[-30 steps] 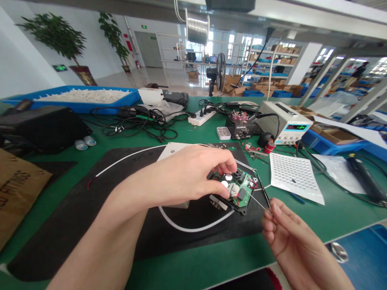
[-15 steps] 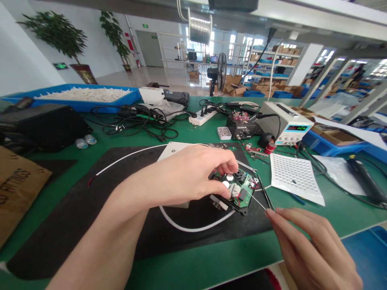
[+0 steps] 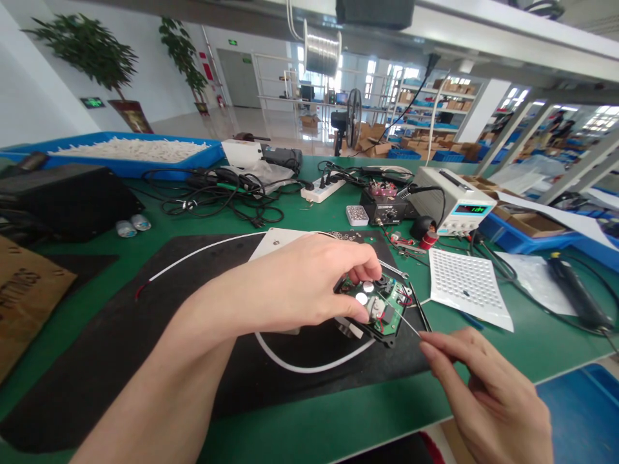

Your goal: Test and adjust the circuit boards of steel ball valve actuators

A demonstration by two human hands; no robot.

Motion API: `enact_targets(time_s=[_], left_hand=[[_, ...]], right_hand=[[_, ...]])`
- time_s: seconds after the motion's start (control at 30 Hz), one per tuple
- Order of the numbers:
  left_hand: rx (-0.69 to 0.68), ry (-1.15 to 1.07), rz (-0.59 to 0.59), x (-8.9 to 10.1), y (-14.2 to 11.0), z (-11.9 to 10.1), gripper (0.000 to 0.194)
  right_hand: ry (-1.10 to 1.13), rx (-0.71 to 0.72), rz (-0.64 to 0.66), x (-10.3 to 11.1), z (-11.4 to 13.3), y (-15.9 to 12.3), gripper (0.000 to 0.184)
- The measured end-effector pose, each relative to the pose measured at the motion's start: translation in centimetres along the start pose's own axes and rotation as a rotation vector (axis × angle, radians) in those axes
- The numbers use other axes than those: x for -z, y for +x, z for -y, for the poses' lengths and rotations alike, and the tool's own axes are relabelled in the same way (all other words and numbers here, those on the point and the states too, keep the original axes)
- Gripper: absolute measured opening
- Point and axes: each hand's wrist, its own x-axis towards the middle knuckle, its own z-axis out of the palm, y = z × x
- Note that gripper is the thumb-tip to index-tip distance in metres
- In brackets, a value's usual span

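Observation:
My left hand (image 3: 309, 277) grips a green circuit board (image 3: 382, 309) in a black frame, thumb and fingers closed on its left edge, over a black mat (image 3: 145, 335). My right hand (image 3: 483, 393) is at the lower right, fingertips pinched on the end of a thin wire (image 3: 409, 325) that leads off the board's right side. Black tweezers (image 3: 420, 309) lie just right of the board. A white cable (image 3: 309, 364) loops under the board across the mat.
A white perforated sheet (image 3: 467, 283) lies to the right. Behind it stand a power supply (image 3: 454, 200), a soldering station (image 3: 387, 203) and a power strip (image 3: 324, 188) with tangled cables. A blue tray (image 3: 120, 154) of white parts sits far left; a cardboard box (image 3: 24, 290) lies at left.
My right hand has turned over and come up toward the board, its fingertips now pinched on the thin wire. My left hand and the board have hardly moved.

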Motion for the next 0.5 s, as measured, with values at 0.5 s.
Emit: enact_targets(time_s=[0.5], left_hand=[[-0.022, 0.025, -0.04, -0.7, 0.3, 0.1, 0.029]], right_hand=[[1.175, -0.956, 0.116, -1.3, 2.3, -0.3, 0.035]])
